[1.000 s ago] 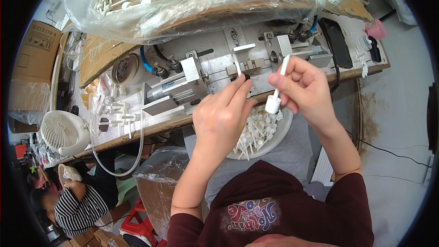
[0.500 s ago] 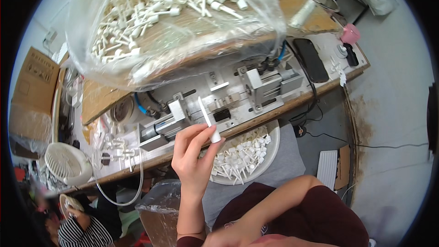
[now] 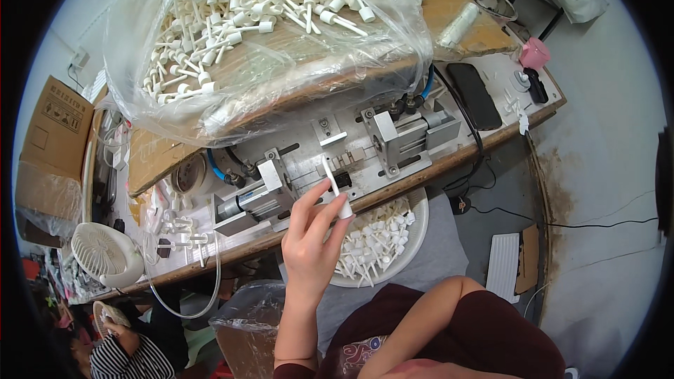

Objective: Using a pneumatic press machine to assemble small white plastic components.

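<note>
My left hand (image 3: 309, 242) is closed on a small white plastic measuring scoop (image 3: 332, 177), pinched between thumb and fingers near its cup end, handle pointing up and away. It is held above the front edge of the bench, before a metal fixture (image 3: 347, 157) set between two pneumatic cylinders. Under and beyond the hand, a round white basket (image 3: 423, 228) holds many more scoops. My right forearm (image 3: 421, 316) crosses in front of my body; its hand is out of the picture.
A clear plastic bag (image 3: 295, 77) heaped with white scoops lies on a raised board. The left cylinder (image 3: 256, 196) and right cylinder (image 3: 411, 133) flank the fixture. Also around are a phone (image 3: 474, 96), a white fan (image 3: 105, 254), cables, and another person in a striped sleeve (image 3: 133, 358).
My left hand, with the scoop, has moved slightly right, and the scoop is tilted a little differently. My right hand, partly seen at the lower edge before, has gone out of view.
</note>
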A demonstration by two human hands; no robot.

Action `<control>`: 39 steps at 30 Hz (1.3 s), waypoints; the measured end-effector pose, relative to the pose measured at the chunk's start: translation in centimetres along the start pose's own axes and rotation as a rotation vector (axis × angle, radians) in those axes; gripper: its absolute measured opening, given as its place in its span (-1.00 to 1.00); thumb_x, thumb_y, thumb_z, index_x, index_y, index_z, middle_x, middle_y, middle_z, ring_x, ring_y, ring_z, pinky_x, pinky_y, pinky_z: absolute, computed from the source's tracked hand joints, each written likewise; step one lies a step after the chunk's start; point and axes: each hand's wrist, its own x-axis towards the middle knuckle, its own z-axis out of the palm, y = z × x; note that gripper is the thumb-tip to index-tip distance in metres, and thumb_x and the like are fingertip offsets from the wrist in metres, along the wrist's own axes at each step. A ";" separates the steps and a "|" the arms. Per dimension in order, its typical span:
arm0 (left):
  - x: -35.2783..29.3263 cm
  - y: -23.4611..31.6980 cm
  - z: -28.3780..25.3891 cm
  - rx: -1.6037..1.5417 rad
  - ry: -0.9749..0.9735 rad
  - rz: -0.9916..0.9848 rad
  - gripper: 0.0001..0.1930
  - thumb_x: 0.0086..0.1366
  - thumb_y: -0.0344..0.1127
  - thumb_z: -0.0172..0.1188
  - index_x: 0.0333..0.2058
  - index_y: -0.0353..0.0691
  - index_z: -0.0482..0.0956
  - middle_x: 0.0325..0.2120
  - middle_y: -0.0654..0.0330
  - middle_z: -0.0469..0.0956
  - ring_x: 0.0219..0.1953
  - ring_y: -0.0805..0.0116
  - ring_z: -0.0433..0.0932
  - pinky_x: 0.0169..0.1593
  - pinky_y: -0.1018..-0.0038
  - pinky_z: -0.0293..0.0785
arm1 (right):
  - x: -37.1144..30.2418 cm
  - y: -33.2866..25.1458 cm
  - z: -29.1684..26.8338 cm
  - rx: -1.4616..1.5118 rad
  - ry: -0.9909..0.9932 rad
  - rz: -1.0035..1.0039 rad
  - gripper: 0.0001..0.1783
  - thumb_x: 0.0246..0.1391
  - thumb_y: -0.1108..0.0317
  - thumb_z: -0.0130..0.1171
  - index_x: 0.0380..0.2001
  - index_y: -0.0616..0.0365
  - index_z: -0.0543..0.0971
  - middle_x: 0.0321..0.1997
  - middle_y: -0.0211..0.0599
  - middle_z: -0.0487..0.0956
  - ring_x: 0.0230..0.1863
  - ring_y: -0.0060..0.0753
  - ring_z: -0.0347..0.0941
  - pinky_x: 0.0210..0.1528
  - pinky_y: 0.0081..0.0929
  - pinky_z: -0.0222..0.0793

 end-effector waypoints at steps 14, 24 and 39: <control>1.3 0.0 1.3 0.418 -0.062 0.130 -0.70 0.01 -0.36 0.47 -0.22 -0.18 0.73 -0.02 0.27 0.68 -0.51 0.33 0.61 -0.39 0.49 0.52 | -1.2 -0.5 0.2 0.022 -0.047 -0.008 -0.88 0.17 0.45 0.22 -0.24 0.23 0.56 -0.28 -0.36 0.61 -0.34 -0.62 0.51 -0.28 -0.57 0.41; 1.5 -0.4 0.7 0.362 -0.123 0.097 -0.74 0.04 -0.40 0.38 -0.22 -0.22 0.72 -0.02 0.17 0.67 -0.58 0.30 0.60 -0.41 0.45 0.52 | -3.2 -11.1 -1.7 -0.630 0.603 0.538 -0.91 0.07 0.50 0.17 -0.31 0.18 0.56 -0.37 -0.40 0.55 -0.36 -0.63 0.46 -0.29 -0.57 0.36; 1.1 0.3 0.4 0.295 -0.122 0.116 -0.69 0.02 -0.35 0.44 -0.20 -0.18 0.72 -0.03 0.20 0.67 -0.61 0.28 0.57 -0.44 0.45 0.53 | 7.0 -21.9 -28.9 -2.552 0.690 0.992 -0.22 0.07 -0.22 0.24 0.17 0.16 0.49 0.23 -0.07 0.49 0.25 -0.12 0.39 0.23 -0.13 0.38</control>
